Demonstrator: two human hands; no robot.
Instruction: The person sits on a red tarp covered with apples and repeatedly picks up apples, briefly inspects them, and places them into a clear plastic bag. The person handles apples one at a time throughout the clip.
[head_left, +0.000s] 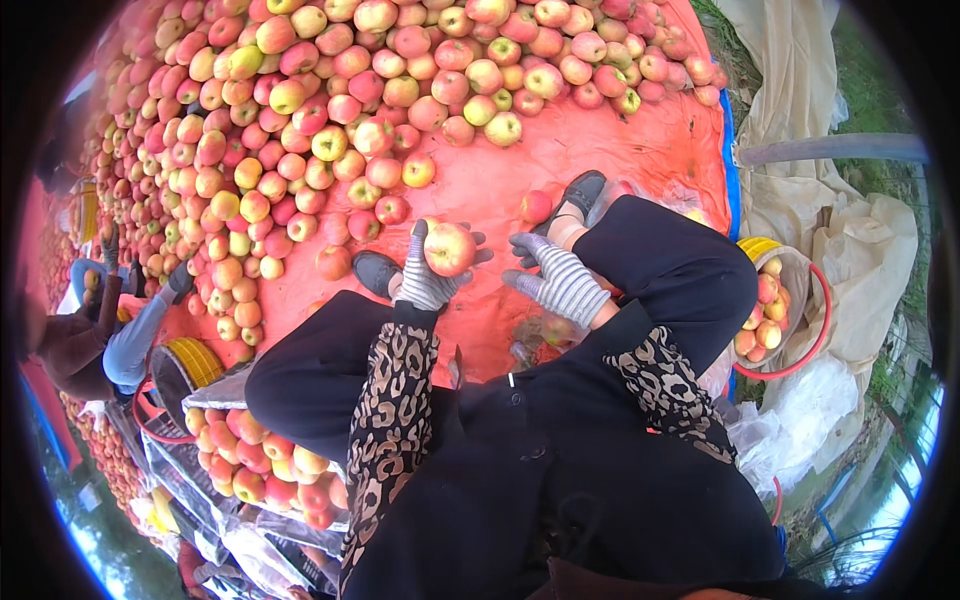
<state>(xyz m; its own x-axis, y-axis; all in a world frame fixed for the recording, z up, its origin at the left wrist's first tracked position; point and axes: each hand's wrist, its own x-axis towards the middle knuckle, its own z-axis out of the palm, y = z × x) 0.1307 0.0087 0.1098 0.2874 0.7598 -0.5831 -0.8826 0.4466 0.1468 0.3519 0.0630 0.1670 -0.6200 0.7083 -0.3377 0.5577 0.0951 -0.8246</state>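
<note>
An apple (449, 249), red and yellow, rests in my left hand (426, 287), which wears a grey-and-white striped glove and has its fingers around the fruit. To the right of it, apart from the apple, is my right hand (562, 284) in a matching striped glove. Its fingers are stretched out and hold nothing. Both hands hover between my bent legs, above a red sheet (480, 330). A single apple (536, 206) lies on the sheet by my right shoe.
A large heap of apples (330, 110) spreads ahead and left. On my left, a lined container of apples (262, 462) stands near a yellow-rimmed basket (190, 365). A bucket of apples (768, 312) is on my right. Another person (90, 345) sits at far left.
</note>
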